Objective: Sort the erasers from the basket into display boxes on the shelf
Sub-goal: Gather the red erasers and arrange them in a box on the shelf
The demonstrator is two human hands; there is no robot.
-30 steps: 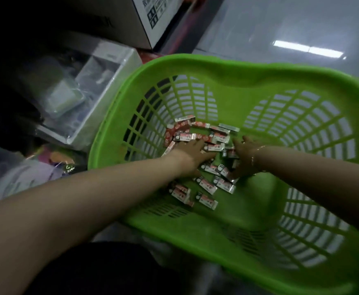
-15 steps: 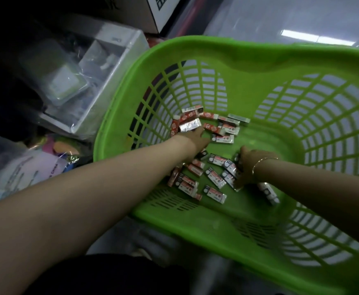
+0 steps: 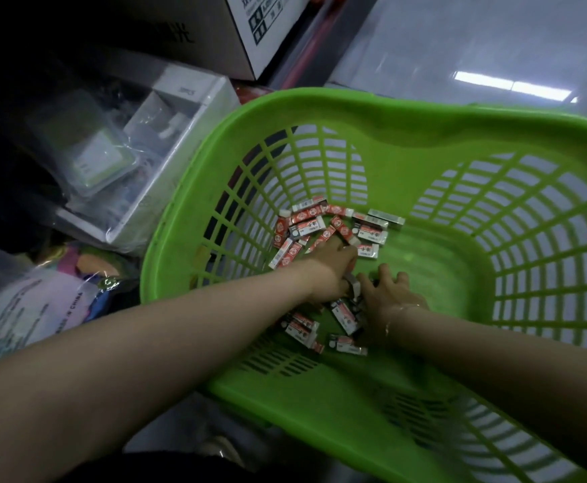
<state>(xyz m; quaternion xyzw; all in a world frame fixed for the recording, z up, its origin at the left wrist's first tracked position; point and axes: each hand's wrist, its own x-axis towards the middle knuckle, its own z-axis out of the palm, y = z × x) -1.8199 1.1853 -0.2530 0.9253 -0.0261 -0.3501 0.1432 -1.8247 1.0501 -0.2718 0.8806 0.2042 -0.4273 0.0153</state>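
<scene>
A green plastic basket (image 3: pixel 320 109) holds several small red-and-white and grey-and-white boxed erasers (image 3: pixel 306 221) scattered over its floor. Both my arms reach down into it. My left hand (image 3: pixel 332 270) lies palm down near the middle of the pile, with its curled fingers gripping a grey eraser (image 3: pixel 353 286) at its right side. Close beside it is my right hand (image 3: pixel 388 296), wearing a thin bracelet, its fingers curled down over erasers (image 3: pixel 343 315) that stick out from under its left edge. The undersides of both hands are hidden. No display box or shelf is in view.
Left of the basket lie clear-wrapped packages (image 3: pixel 93 158), a white box (image 3: pixel 187 99) and a printed plastic bag (image 3: pixel 30 308). A cardboard carton (image 3: pixel 250 26) stands at the top. Shiny grey floor (image 3: pixel 476 47) shows beyond the basket's far rim.
My left hand has drawn back from the far cluster of erasers towards me. My right hand has shifted left until the two hands almost touch. The camera view has shifted slightly.
</scene>
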